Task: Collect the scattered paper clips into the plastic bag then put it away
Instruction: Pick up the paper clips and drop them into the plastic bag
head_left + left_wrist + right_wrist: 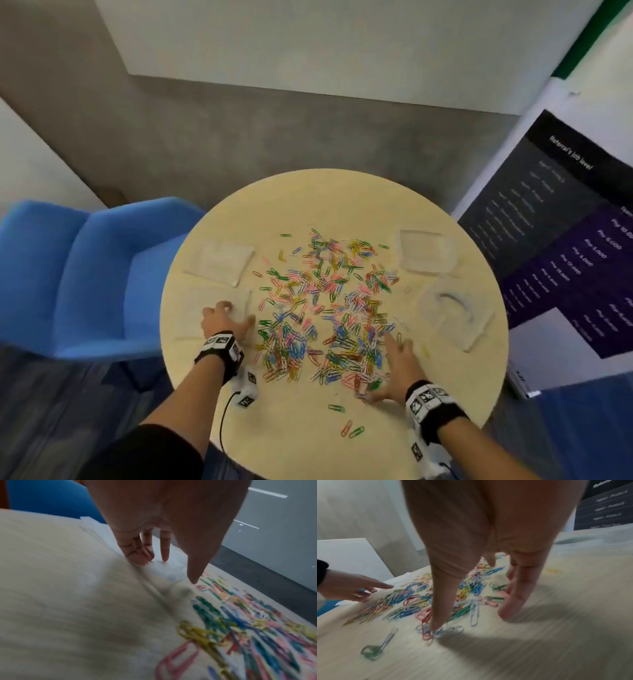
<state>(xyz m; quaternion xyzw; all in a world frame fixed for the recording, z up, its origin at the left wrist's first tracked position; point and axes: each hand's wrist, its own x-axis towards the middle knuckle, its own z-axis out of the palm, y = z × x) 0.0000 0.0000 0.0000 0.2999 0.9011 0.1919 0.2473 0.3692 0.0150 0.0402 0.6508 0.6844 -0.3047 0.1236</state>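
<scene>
Many coloured paper clips [325, 308] [248, 622] [412, 597] lie scattered over the middle of a round beige table [342, 198]. A flat clear plastic bag [205, 308] [173, 570] lies at the left of the pile. My left hand [229, 313] [168, 570] [356, 588] rests on it, its fingertips [142, 559] touching the plastic and the thumb stretched toward the clips. At the pile's right edge my right hand [390, 363] [471, 622] is spread open, with its straight fingers [508, 612] on the table and its thumb tip among the clips.
Three more clear bags lie on the table: back left [219, 262], back right [426, 251] and right [455, 315]. A few stray clips [351, 430] sit near the front edge. A blue armchair [85, 274] stands at the left, a dark poster [565, 222] at the right.
</scene>
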